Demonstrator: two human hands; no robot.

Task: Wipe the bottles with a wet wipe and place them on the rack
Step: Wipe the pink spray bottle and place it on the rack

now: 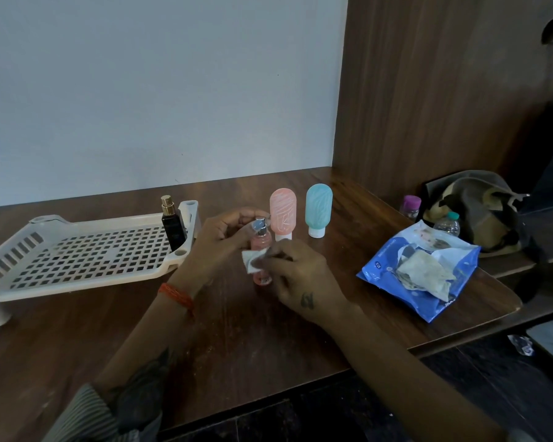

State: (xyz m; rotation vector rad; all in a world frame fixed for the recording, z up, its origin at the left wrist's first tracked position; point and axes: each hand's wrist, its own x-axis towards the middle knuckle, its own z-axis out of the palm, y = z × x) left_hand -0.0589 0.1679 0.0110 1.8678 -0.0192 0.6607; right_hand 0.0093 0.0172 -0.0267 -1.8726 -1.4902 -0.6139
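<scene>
- Small pink spray bottle standing upright on the wooden table, long axis vertical, silver cap uppermost, just in front of the pink squeeze bottle.
- Left hand curled around the spray bottle's cap and neck from the left, steadying it.
- Right hand pinching a white wet wipe against the bottle's lower body from the right side.
- Both hands on the same bottle; left hand the nearer to the rack, which lies to the left of the work. Judged: transfer to the rack falls naturally to the left hand.
- Dark perfume bottle already upright at the rack's right end.
- Pink squeeze bottle and teal squeeze bottle inverted on their caps behind the hands, apparently not yet racked.
- Blue wipe packet lying open to the right, used wipes on top.
- Hidden: middle of the spray bottle behind wipe and fingers; contact of left fingertips with the cap hard to confirm.
</scene>
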